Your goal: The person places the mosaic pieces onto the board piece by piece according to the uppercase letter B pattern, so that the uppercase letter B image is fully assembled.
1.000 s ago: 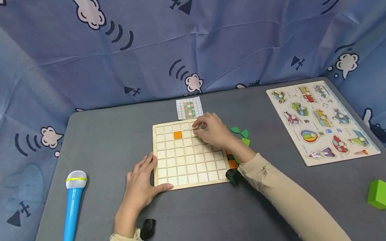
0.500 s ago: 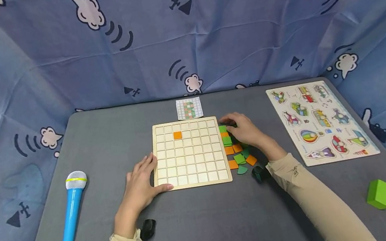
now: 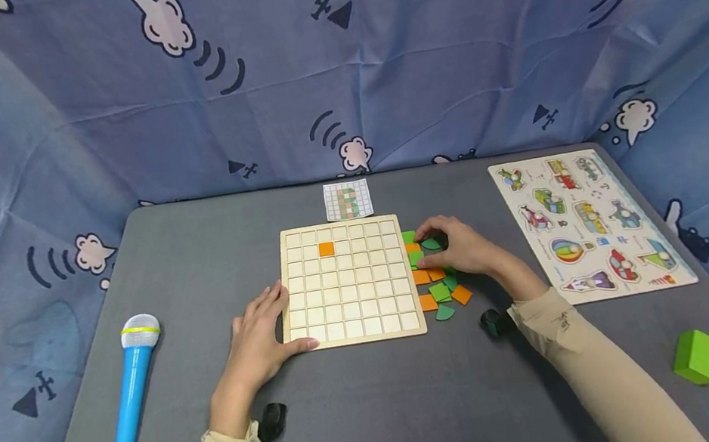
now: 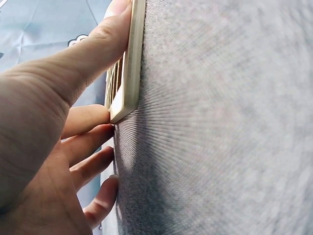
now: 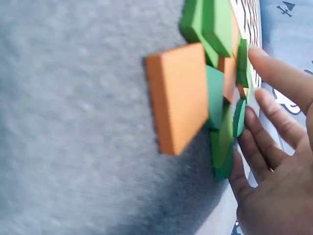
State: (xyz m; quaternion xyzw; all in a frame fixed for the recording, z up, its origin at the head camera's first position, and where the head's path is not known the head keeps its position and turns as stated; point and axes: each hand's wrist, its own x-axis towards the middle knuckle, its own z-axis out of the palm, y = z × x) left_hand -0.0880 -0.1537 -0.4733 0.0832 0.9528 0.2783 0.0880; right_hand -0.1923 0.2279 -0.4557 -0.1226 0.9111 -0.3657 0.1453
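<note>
A pale wooden grid board (image 3: 350, 292) lies on the grey table, with one orange square tile (image 3: 326, 249) in its upper rows. My left hand (image 3: 257, 342) rests at the near left corner, fingers along the left edge and thumb (image 4: 105, 36) on the near edge. Right of the board lies a loose pile of orange squares, green squares (image 3: 439, 291) and dark green rounded pieces. My right hand (image 3: 461, 247) reaches over this pile, fingers and thumb spread apart; the thumb is right at a green square (image 5: 243, 63). The hand partly hides the pile.
A small printed pattern card (image 3: 347, 200) lies behind the board. At the right are a picture puzzle board (image 3: 592, 227) and a green block (image 3: 698, 357). On the left lies a blue toy microphone (image 3: 134, 380). A patterned blue cloth hangs behind the table.
My right hand has moved from over the board's upper right to the tile pile, then slightly nearer and rightward, uncovering more tiles. My left hand stays at the corner.
</note>
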